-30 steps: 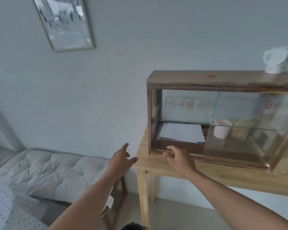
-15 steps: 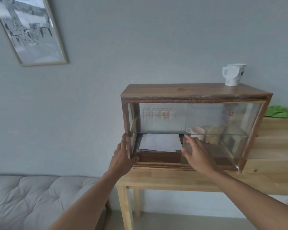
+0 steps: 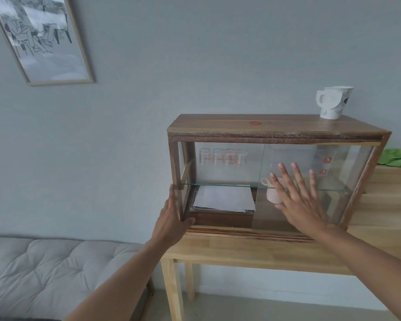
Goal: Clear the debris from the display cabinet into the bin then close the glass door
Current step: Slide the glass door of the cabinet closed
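Two hands on display cabinet (image 3: 252, 127), which sits on wooden table (image 3: 252, 253). Left hand (image 3: 171, 222) grips corner post, bracing. Right hand (image 3: 298, 200) flat, fingers spread, on sliding glass door (image 3: 310, 163). Left half open. Advice: even palm pressure, slide leftward along track, keep frame steady.

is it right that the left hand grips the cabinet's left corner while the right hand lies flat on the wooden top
Not quite. The head view shows the right hand spread flat on the glass door, not the wooden top; the left hand does grip the cabinet's left corner.
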Action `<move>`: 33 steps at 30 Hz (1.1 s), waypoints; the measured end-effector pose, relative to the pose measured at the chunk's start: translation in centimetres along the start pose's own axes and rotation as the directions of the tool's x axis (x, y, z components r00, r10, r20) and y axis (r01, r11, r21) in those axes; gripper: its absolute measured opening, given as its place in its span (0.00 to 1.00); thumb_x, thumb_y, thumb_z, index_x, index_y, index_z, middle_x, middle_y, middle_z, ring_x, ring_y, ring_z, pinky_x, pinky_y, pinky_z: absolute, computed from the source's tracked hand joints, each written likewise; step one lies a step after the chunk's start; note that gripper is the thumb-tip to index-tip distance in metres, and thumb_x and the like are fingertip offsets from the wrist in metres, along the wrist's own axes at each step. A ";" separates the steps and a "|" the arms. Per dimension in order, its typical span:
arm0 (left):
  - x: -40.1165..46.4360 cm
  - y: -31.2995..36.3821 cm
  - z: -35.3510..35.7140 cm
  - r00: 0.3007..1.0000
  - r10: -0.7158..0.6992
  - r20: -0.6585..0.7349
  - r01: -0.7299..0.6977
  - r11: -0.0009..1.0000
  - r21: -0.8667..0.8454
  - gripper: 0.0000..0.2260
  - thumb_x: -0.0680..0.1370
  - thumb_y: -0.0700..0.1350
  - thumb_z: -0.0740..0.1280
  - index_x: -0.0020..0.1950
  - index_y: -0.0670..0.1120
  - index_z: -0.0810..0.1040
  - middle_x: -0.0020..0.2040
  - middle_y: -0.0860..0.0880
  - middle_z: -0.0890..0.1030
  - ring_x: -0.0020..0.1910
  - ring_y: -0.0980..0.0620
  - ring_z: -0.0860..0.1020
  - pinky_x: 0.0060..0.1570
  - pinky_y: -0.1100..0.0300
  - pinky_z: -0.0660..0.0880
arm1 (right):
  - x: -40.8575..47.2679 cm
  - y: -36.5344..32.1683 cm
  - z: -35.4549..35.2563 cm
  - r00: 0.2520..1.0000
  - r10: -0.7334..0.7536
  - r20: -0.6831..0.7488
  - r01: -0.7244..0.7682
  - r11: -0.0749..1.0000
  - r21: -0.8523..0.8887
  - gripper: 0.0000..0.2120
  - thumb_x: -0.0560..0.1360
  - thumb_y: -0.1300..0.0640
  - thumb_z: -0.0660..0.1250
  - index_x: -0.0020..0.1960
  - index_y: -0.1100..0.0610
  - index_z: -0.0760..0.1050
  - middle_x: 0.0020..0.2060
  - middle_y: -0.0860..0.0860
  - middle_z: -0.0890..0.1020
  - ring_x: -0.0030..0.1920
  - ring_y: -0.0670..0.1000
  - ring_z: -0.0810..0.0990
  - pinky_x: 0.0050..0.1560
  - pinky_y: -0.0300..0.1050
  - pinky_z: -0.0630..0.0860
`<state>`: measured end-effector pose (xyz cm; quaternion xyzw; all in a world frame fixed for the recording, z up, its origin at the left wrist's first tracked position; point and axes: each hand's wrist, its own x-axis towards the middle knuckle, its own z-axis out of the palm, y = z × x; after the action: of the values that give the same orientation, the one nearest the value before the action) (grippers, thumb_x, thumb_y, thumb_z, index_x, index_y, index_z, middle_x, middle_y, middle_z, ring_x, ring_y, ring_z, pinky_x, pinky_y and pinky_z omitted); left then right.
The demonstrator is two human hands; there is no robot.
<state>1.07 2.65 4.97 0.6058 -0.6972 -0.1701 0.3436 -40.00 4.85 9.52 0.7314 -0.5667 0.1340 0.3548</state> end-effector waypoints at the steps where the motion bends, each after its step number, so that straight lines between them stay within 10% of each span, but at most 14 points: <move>1: 0.0 0.0 0.0 1.000 0.000 0.000 0.000 1.000 -0.002 0.61 0.75 0.53 0.81 0.83 0.68 0.31 0.87 0.48 0.60 0.79 0.34 0.70 0.70 0.34 0.75 | 0.1 0.2 0.3 1.000 -0.004 -0.001 0.004 1.000 -0.012 0.55 0.71 0.47 0.80 0.87 0.55 0.51 0.87 0.60 0.48 0.86 0.69 0.46 0.79 0.81 0.49; 21: 0.1 -0.3 0.4 0.999 -0.021 -0.036 0.021 1.000 -0.004 0.62 0.74 0.51 0.82 0.82 0.71 0.31 0.86 0.49 0.63 0.77 0.37 0.73 0.69 0.34 0.77 | 4.2 -5.6 -0.1 0.996 -0.088 -0.018 0.087 0.996 -0.032 0.54 0.71 0.42 0.81 0.87 0.55 0.55 0.86 0.59 0.55 0.85 0.67 0.54 0.79 0.79 0.56; 33: -0.4 0.4 -0.1 0.999 -0.035 0.014 0.035 0.999 -0.015 0.62 0.75 0.46 0.82 0.83 0.69 0.31 0.87 0.50 0.60 0.80 0.38 0.70 0.72 0.33 0.75 | 7.3 -10.0 1.7 0.991 -0.117 -0.058 0.118 0.993 0.018 0.60 0.71 0.40 0.80 0.88 0.54 0.45 0.88 0.57 0.45 0.87 0.65 0.42 0.80 0.76 0.35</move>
<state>0.82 3.18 5.21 0.6139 -0.6875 -0.1854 0.3406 -28.76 -0.56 8.96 0.7632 -0.5107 0.1397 0.3704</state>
